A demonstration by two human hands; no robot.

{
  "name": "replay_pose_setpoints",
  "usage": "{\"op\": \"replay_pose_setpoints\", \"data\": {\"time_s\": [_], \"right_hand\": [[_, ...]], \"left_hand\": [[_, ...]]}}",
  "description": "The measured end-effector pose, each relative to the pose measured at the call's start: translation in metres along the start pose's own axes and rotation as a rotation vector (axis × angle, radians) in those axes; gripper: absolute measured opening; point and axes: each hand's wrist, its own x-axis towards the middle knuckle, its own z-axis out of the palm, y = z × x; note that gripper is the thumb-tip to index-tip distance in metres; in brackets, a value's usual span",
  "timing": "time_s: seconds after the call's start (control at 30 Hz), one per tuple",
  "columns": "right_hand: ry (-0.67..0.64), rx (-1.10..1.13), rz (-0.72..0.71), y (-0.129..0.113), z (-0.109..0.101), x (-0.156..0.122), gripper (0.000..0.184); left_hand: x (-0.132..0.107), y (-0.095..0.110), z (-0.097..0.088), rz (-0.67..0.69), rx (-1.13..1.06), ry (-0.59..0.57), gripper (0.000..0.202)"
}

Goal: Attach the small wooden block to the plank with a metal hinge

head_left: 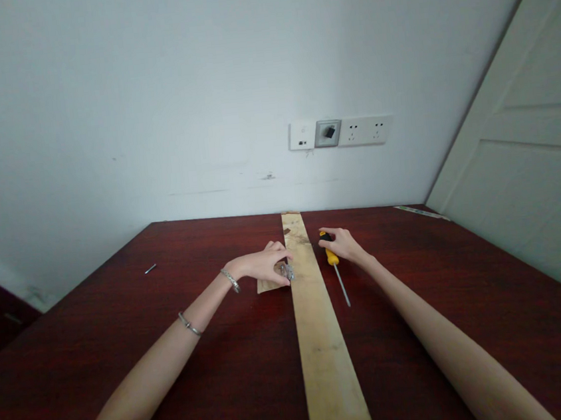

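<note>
A long pale wooden plank [319, 339] runs from the near edge of the table to the wall. My left hand [263, 264], wearing a bracelet, curls its thumb and fingers around a small shiny object [288, 272] at the plank's left edge; its kind is unclear, as the fingers partly cover it. Beneath that hand lies a flat tan piece [267, 285], perhaps paper or card. Right of the plank, my right hand [344, 243] grips a screwdriver [333, 258] by its yellow and black handle, with the metal shaft pointing back toward me.
A single screw or nail [151, 268] lies on the dark red table [219, 390] at the left. A thin flat strip [421, 212] rests at the back right corner. Sockets [362, 131] are set in the white wall, and a pale panelled door [528, 137] stands at the right.
</note>
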Motion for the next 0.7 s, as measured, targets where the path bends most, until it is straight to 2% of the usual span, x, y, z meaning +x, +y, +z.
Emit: {"op": "replay_pose_setpoints", "data": {"time_s": [0.13, 0.27, 0.7], "right_hand": [[-0.020, -0.041, 0.007, 0.005, 0.004, -0.003, 0.053], [-0.031, -0.080, 0.018, 0.006, 0.007, -0.005, 0.055], [-0.057, -0.166, 0.031, 0.007, 0.007, -0.010, 0.055]], "left_hand": [[0.005, 0.009, 0.001, 0.100, 0.069, 0.050, 0.026], [0.010, 0.011, 0.005, 0.118, 0.110, 0.066, 0.013], [0.011, 0.014, 0.017, 0.096, 0.136, 0.112, 0.009]]}}
